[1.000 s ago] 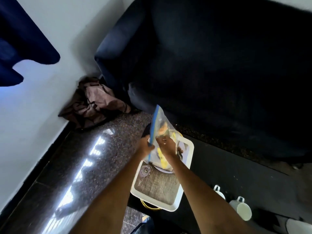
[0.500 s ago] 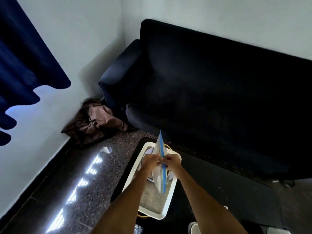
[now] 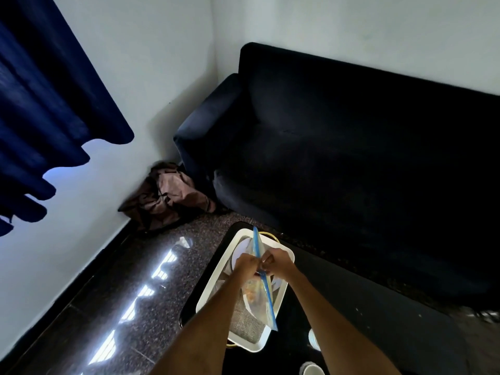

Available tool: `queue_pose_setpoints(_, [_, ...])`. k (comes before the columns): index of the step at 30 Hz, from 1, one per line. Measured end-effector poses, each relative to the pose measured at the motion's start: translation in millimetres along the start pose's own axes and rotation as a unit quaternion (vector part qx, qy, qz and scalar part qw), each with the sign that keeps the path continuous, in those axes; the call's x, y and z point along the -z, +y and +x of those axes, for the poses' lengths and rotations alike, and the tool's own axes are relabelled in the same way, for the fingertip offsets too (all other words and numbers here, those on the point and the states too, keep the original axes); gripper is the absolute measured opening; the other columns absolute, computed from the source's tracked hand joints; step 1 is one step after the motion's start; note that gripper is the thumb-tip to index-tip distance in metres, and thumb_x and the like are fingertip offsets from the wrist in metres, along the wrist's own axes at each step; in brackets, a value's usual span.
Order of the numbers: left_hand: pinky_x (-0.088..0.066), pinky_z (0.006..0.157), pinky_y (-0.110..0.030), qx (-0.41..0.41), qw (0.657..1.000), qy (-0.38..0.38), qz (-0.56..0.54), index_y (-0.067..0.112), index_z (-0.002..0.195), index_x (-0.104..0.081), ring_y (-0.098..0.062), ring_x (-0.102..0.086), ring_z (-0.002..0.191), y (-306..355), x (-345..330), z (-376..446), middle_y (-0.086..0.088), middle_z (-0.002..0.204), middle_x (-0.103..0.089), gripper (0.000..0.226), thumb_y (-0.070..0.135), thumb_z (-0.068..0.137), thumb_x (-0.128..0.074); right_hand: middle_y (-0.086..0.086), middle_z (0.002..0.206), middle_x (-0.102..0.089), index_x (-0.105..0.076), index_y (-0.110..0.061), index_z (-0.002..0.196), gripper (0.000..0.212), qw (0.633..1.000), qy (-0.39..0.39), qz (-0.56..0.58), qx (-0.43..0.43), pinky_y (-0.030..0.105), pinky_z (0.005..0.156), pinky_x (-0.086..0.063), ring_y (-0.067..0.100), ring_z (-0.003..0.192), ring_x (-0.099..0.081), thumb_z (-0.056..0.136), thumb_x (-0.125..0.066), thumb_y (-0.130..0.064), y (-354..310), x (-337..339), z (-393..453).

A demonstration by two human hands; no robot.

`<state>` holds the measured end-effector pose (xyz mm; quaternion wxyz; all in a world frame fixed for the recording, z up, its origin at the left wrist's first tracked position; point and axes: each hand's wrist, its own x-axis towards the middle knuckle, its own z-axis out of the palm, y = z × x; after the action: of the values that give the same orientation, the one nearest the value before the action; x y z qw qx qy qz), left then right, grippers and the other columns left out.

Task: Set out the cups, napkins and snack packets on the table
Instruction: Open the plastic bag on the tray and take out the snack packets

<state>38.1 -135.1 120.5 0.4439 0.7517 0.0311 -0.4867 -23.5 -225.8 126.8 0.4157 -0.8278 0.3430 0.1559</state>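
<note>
A clear zip bag (image 3: 258, 299) with a blue seal strip and yellow-orange snacks inside hangs over the white tray (image 3: 216, 288). My left hand (image 3: 244, 266) and my right hand (image 3: 277, 262) both pinch the bag's blue top edge, one on each side. The tray sits on the black table (image 3: 351, 307) and holds a white plate (image 3: 240, 250) and a woven mat (image 3: 247, 323). Two white cups (image 3: 312, 339) (image 3: 311, 370) stand on the table near the bottom edge, partly hidden by my right arm.
A dark blue sofa (image 3: 338, 147) runs along the far side of the table. A brown bag (image 3: 167, 197) lies on the shiny stone floor in the corner. A blue curtain (image 3: 46, 104) hangs at upper left.
The view has tilted up and the hands appear lower in frame. The bag, first held broadside above the tray, has turned edge-on and now hangs lower between both hands.
</note>
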Motion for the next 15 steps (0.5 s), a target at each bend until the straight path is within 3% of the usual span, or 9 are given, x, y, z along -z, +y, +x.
queue_pose_setpoints(2, [-0.054,0.087,-0.051,0.016,0.997,-0.009,-0.072,-0.016,0.090,-0.060,-0.029,-0.072,0.058,0,5,6,-0.027,0.076,-0.062,0.028,0.007,0.097,-0.045,0.025,0.102,-0.070,-0.067,-0.003,0.086,0.008,1.000,0.012,0.025,-0.010,0.024,0.074,-0.057,0.025,0.077,-0.069,0.082,-0.066,-0.009,1,-4,2])
queue_pose_setpoints(4, [-0.054,0.087,-0.051,0.011,0.997,-0.006,-0.071,-0.017,0.092,-0.059,-0.037,-0.072,0.074,-1,9,11,-0.035,0.085,-0.063,0.034,0.014,0.098,-0.048,0.023,0.099,-0.071,-0.067,0.003,0.094,0.017,0.999,0.019,0.039,-0.024,0.008,0.054,-0.046,0.011,0.058,-0.060,0.082,-0.065,-0.009,2,-8,4])
queue_pose_setpoints(6, [-0.059,0.076,-0.046,0.004,1.000,0.001,-0.029,-0.018,0.102,-0.059,-0.040,-0.069,0.082,0,10,13,-0.036,0.097,-0.064,0.037,0.018,0.095,-0.054,0.021,0.095,-0.071,-0.068,0.001,0.092,0.017,0.998,0.037,0.033,-0.027,0.018,0.064,-0.047,0.022,0.073,-0.065,0.082,-0.065,-0.013,0,-13,6])
queue_pose_setpoints(8, [-0.060,0.076,-0.043,-0.033,0.997,0.054,0.040,-0.011,0.092,-0.065,-0.038,-0.069,0.085,2,10,15,-0.028,0.088,-0.067,0.028,0.017,0.089,-0.063,0.020,0.088,-0.067,-0.067,-0.005,0.087,0.014,0.997,0.058,0.036,-0.024,0.030,0.073,-0.043,0.032,0.092,-0.064,0.082,-0.064,-0.018,-5,-20,7])
queue_pose_setpoints(11, [-0.053,0.079,-0.035,-0.095,0.970,0.124,0.188,-0.003,0.086,-0.073,-0.032,-0.069,0.094,4,19,23,-0.024,0.090,-0.072,0.019,0.015,0.081,-0.066,0.019,0.087,-0.066,-0.061,-0.009,0.082,0.014,0.997,0.067,0.027,-0.019,0.039,0.079,-0.045,0.034,0.094,-0.062,0.083,-0.061,-0.023,-11,-34,7])
queue_pose_setpoints(15, [-0.056,0.084,-0.039,-0.093,0.974,0.079,0.188,-0.008,0.096,-0.072,-0.024,-0.067,0.086,3,29,31,-0.026,0.099,-0.071,0.021,0.007,0.084,-0.063,0.020,0.089,-0.068,-0.063,-0.002,0.084,0.027,0.994,0.093,0.033,-0.041,0.038,0.070,-0.042,0.034,0.089,-0.062,0.083,-0.059,-0.029,-14,-42,9])
